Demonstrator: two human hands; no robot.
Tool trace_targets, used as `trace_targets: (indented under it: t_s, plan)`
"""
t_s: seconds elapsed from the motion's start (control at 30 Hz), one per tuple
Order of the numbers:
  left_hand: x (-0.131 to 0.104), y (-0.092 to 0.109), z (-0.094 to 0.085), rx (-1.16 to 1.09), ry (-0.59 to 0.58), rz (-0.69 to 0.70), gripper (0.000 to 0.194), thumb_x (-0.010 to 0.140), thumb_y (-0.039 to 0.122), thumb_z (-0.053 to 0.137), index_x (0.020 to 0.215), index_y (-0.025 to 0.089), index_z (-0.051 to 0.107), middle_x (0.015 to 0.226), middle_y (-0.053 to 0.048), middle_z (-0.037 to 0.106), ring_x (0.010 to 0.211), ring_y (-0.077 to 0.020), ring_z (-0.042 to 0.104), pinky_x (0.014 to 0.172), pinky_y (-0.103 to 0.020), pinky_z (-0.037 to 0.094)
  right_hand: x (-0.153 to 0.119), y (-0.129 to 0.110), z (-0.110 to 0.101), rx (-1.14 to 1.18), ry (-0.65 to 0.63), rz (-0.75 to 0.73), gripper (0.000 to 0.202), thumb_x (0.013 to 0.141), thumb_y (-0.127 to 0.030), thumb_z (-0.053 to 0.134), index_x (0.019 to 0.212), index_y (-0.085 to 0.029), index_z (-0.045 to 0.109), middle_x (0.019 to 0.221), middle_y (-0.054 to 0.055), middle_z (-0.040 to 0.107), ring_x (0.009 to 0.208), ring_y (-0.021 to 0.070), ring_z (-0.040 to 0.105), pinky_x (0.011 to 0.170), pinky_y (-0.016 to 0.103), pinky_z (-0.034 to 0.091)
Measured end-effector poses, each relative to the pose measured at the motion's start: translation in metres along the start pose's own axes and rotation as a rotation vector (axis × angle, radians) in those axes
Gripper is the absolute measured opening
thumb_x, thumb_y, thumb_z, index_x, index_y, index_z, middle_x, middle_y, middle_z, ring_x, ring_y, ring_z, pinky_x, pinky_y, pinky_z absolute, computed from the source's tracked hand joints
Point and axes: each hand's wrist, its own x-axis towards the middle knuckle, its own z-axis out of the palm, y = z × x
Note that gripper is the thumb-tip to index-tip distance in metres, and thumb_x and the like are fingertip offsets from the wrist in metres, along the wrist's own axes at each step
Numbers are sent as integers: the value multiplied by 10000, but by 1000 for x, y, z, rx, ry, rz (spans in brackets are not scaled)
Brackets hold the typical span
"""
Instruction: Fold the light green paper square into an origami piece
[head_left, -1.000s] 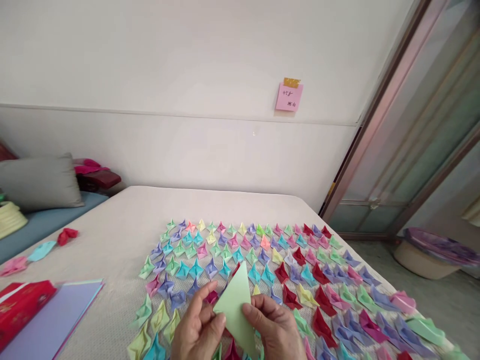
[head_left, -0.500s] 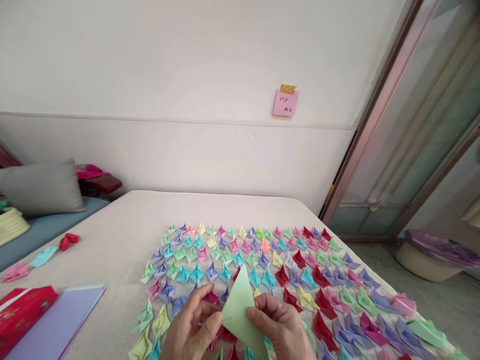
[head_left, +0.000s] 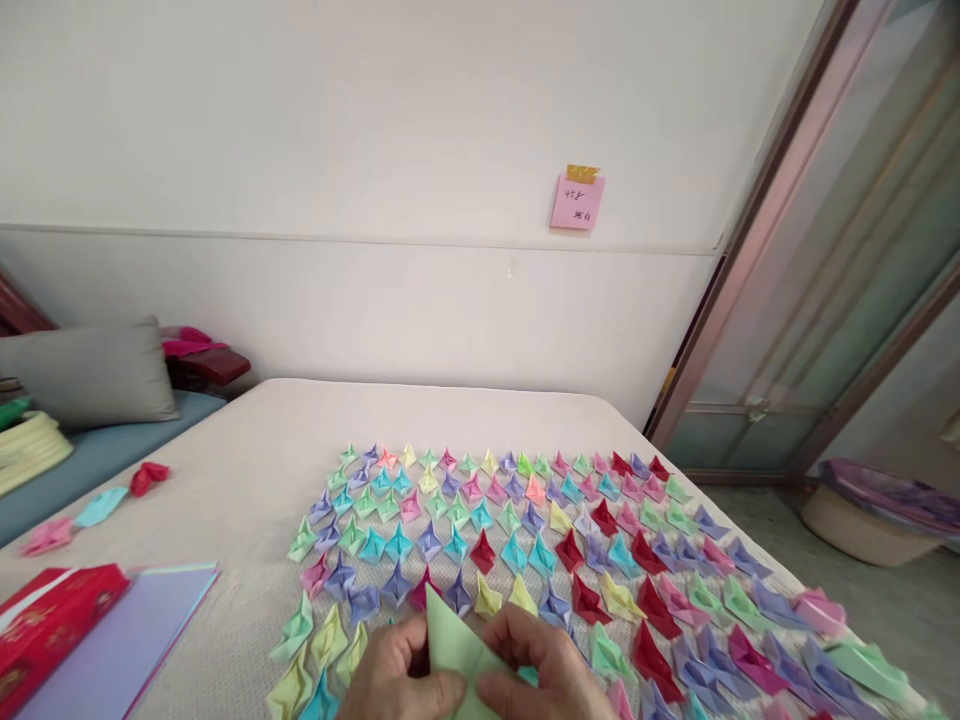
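Both of my hands pinch a folded sheet of light green paper [head_left: 457, 645] low in the middle of the head view. One pointed corner of it sticks up. My left hand [head_left: 405, 672] grips its left side, thumb on the near face. On the right side, my right hand [head_left: 540, 665] presses with its thumb close to the other thumb. The paper's lower end runs out of the frame. Beyond and around the hands, rows of small folded paper boats [head_left: 429, 540] in many colours cover the table's middle and right.
The boats stand on a cream tablecloth [head_left: 247, 480]. At left lie a red packet [head_left: 60, 625], a stack of coloured paper [head_left: 150, 635] and a few loose folded pieces [head_left: 101, 507]. A pink note [head_left: 577, 202] is taped to the wall. A lined bin [head_left: 877, 515] stands right.
My left hand, partly open before, has closed on the paper. The paper's tip has swung left and lower, and both thumbs have come together. The view has shifted slightly.
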Motion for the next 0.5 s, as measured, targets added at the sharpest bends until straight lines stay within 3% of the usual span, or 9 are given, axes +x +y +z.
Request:
trace_targets:
  t_s: [0.07,0.27,0.4,0.5]
  plan:
    - [4,-4,-7,-61,-9,14,193,598,244,821,752,136,773,578,-29,706,572,-202,644,554,-262,464,3,2,-1,67,-14,31,165,565,-151,564,721,-192,599,616,-48,541,582,120,429,534,249,290]
    - [7,-9,-16,-117,15,50,323,659,420,822,830,148,787,652,-42,721,602,-183,619,568,-253,455,4,5,-5,201,83,-31,67,620,-189,602,630,-204,537,550,-70,456,544,104,343,516,254,248]
    - [3,-1,-12,-51,46,93,294,610,400,854,770,157,811,675,-63,756,673,-232,661,701,-317,504,5,8,-5,345,161,-66,167,618,-252,692,591,-193,538,529,-71,414,544,105,318,527,251,240]
    - [-1,5,-2,-83,-1,92,336,540,373,900,795,170,820,745,-87,795,744,-264,699,783,-341,508,2,7,-4,441,162,-106,226,638,-336,738,617,-192,565,523,-57,468,530,110,360,524,248,259]
